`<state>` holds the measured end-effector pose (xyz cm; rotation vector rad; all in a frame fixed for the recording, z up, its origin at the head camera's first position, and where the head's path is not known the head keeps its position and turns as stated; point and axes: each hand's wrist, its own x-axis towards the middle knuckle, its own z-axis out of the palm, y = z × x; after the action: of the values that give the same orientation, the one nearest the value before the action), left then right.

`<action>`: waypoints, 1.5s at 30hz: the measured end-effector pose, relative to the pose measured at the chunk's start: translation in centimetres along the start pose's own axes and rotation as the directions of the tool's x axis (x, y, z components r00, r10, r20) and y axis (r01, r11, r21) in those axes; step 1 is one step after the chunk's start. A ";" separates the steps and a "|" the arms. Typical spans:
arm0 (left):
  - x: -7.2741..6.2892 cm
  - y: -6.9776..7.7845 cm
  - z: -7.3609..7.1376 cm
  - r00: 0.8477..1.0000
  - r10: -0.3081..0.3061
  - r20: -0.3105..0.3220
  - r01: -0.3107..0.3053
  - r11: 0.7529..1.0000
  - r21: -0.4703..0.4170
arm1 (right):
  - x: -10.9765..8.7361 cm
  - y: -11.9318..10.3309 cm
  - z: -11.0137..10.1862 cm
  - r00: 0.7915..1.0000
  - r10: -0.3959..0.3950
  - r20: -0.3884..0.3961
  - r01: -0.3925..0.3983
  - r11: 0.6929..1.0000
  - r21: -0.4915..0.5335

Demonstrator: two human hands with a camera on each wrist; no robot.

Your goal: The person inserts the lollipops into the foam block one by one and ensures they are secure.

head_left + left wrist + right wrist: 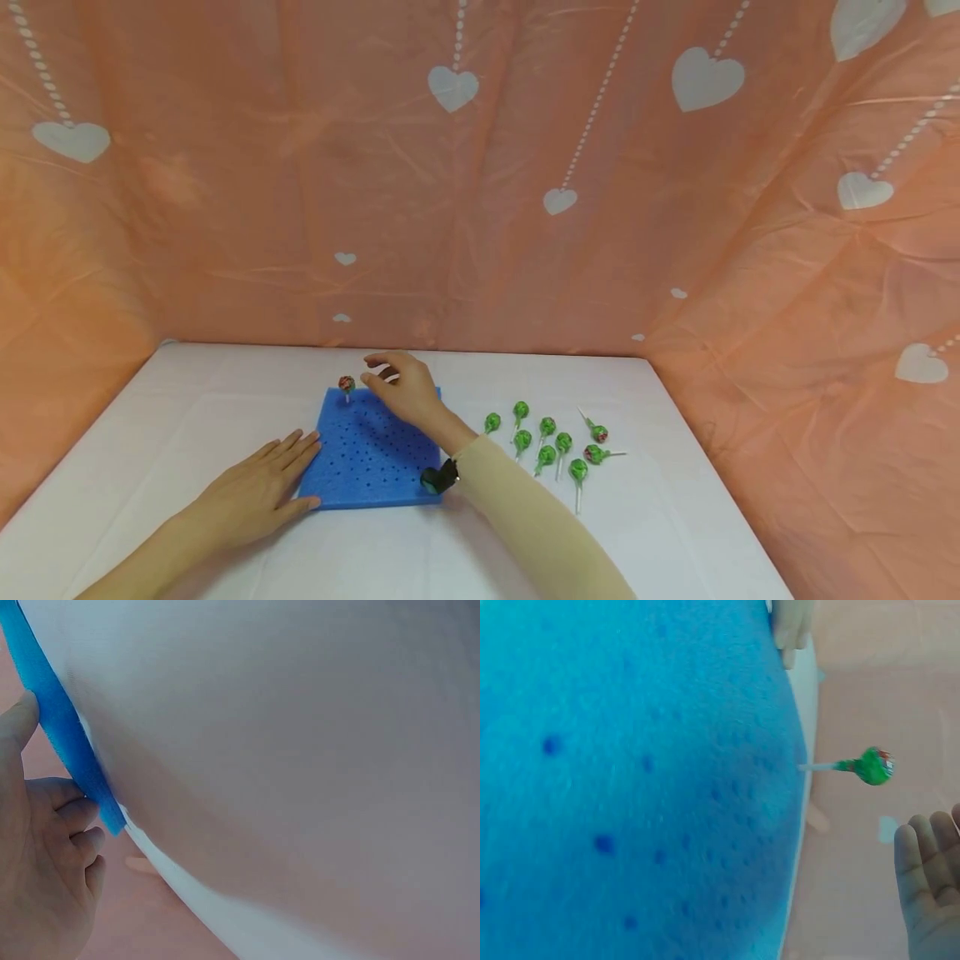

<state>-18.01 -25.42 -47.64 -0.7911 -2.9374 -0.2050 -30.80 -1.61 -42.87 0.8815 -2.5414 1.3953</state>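
A blue foam board (pixel 352 492) dotted with small holes lies on the table. One lollipop (pixel 347 384) in a green and red wrapper stands upright by its stick near the far left corner, also seen as a lollipop (pixel 873 766) in the right wrist view. My left hand (pixel 258 490) rests along the board's left side, fingers extended, with fingertips and thumb at its edge. Over the far part of the board hovers my right hand (pixel 408 390), fingers loosely bent and holding nothing, just right of the standing lollipop.
To the right of the board several green-wrapped lollipops (pixel 563 442) lie scattered on the white table (pixel 675 517). An orange curtain (pixel 480 283) with white hearts closes off the back and sides. A dark band (pixel 441 477) sits on my right wrist.
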 end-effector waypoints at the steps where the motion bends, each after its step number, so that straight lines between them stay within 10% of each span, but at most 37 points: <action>1: 0.0 0.0 0.0 1.000 0.001 0.001 -0.001 1.000 -0.001 | -0.1 0.0 -0.3 1.000 -0.006 -0.007 0.006 1.000 0.010; 45: -0.1 -0.3 0.2 1.000 0.007 -0.015 -0.007 1.000 0.004 | -9.3 9.1 -11.4 0.961 0.158 -0.226 -0.170 0.985 -0.031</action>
<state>-18.07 -25.69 -47.84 -0.7963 -2.9195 -0.2036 -30.01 15.31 -46.41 0.4835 -2.5114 1.3781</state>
